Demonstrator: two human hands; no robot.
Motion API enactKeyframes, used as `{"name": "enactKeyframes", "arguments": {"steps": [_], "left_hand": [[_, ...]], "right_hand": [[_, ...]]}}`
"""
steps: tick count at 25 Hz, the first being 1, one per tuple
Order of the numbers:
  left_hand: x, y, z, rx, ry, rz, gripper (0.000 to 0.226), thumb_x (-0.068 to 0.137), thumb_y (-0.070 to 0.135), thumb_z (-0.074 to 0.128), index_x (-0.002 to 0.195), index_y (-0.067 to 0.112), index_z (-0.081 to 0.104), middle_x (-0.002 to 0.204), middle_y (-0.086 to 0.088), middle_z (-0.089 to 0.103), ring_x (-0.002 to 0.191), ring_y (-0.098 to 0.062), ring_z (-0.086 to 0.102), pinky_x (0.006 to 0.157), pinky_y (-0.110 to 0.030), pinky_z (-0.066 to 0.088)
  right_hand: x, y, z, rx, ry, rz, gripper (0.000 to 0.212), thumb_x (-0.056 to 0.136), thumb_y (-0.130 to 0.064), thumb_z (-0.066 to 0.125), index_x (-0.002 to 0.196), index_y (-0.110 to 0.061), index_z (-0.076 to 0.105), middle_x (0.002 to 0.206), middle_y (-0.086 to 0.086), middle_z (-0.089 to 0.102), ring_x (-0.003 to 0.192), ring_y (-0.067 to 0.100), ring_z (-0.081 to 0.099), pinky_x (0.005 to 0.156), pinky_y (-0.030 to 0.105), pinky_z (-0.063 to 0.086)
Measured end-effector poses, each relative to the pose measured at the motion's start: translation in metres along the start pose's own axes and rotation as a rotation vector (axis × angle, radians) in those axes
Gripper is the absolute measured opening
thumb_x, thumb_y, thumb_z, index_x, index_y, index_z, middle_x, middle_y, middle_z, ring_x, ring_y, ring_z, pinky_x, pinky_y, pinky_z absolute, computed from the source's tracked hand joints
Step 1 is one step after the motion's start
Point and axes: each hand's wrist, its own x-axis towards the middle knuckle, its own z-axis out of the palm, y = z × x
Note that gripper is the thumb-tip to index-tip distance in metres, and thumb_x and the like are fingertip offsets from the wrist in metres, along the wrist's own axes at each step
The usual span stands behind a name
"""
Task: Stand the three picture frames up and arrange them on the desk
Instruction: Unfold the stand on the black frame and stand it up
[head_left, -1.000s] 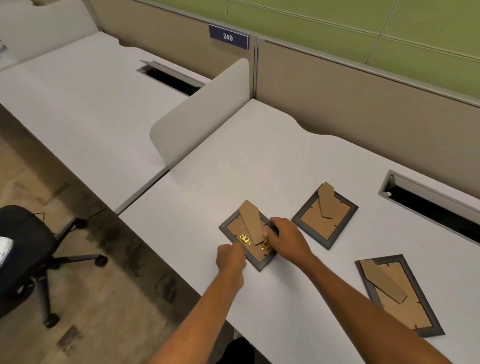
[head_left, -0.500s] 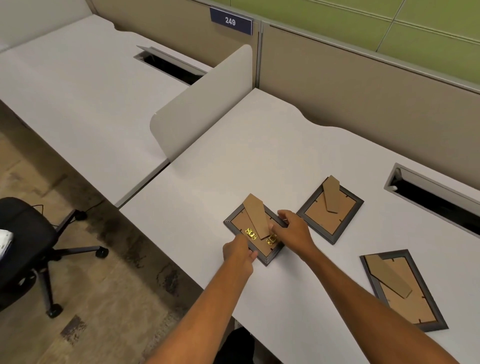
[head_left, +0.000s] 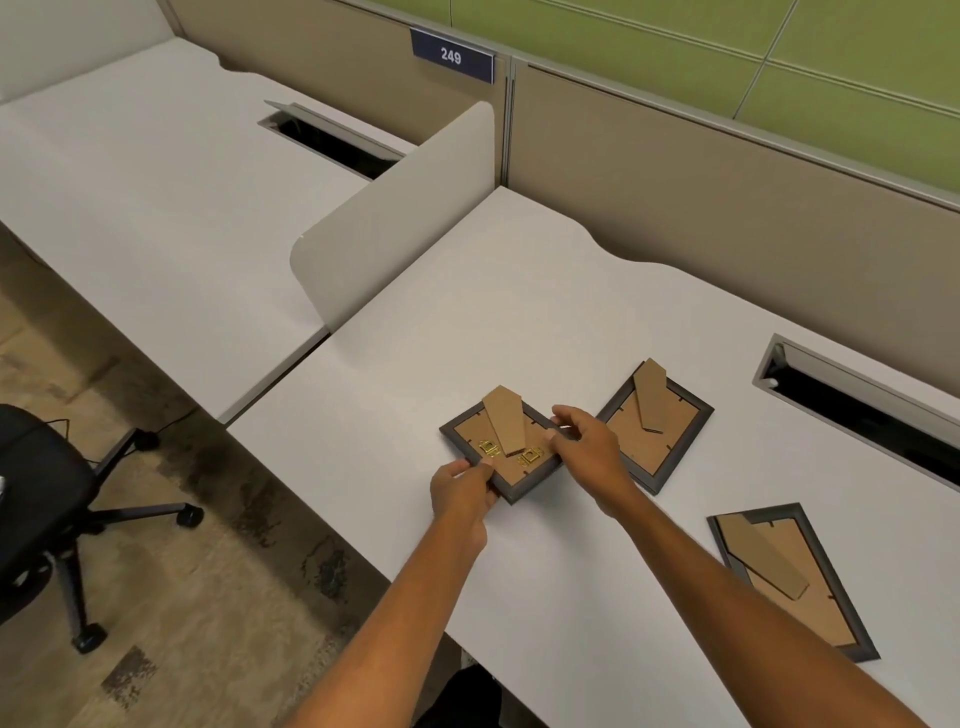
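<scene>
— What's changed on the left frame (head_left: 501, 449)?

— Since a second ago I see my right hand (head_left: 589, 452) shifted from the brass clips to its 3 o'clock edge, fingers pinching it; my left hand (head_left: 462, 491) pinches the 7 o'clock corner. It lies face-down.

— And around?

— White desk (head_left: 493, 312), divider (head_left: 395, 213) at 11 o'clock. Middle frame (head_left: 657, 426) just beside; third frame (head_left: 789, 577) at 4 o'clock, apart. Cable slot (head_left: 857, 402) at 2, office chair (head_left: 47, 499) at 9.

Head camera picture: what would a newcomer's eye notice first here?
Two bare hands, left hand and right hand, grip the edges of a small dark-framed picture frame lying face down near the white desk's front edge. Two similar face-down frames lie to its right.
</scene>
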Motion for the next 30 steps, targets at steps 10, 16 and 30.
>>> {"name": "enactKeyframes", "arguments": {"steps": [10, 16, 30], "left_hand": [[-0.016, 0.078, -0.01, -0.038, -0.202, -0.103, 0.005, 0.102, -0.01, 0.065, 0.103, -0.005, 0.066, 0.098, -0.024, 0.076, 0.084, -0.03, 0.074, 0.053, -0.03, 0.067], [-0.018, 0.098, -0.016, -0.037, -0.301, -0.201, 0.025, 0.099, -0.013, 0.065, 0.125, -0.014, 0.063, 0.118, -0.029, 0.071, 0.09, -0.034, 0.073, 0.064, -0.035, 0.069], [-0.002, 0.116, -0.009, 0.838, -0.214, 0.08, 0.085, 0.094, 0.085, 0.046, 0.106, 0.006, 0.071, 0.106, -0.013, 0.069, 0.092, -0.026, 0.068, 0.076, -0.041, 0.064]], "right_hand": [[-0.001, -0.032, -0.04, 0.325, -0.222, -0.133, 0.05, 0.106, 0.007, 0.037, 0.121, -0.009, 0.082, 0.129, 0.007, 0.079, 0.127, 0.024, 0.069, 0.108, 0.037, 0.058], [-0.003, -0.034, -0.039, 0.087, -0.169, -0.242, 0.046, 0.097, 0.012, 0.061, 0.122, -0.021, 0.083, 0.126, -0.007, 0.081, 0.123, 0.009, 0.072, 0.11, 0.032, 0.056], [0.005, -0.033, -0.041, 0.138, -0.121, -0.178, 0.027, 0.103, -0.01, 0.07, 0.129, -0.015, 0.077, 0.119, 0.001, 0.083, 0.114, 0.021, 0.078, 0.094, 0.04, 0.066]]}}
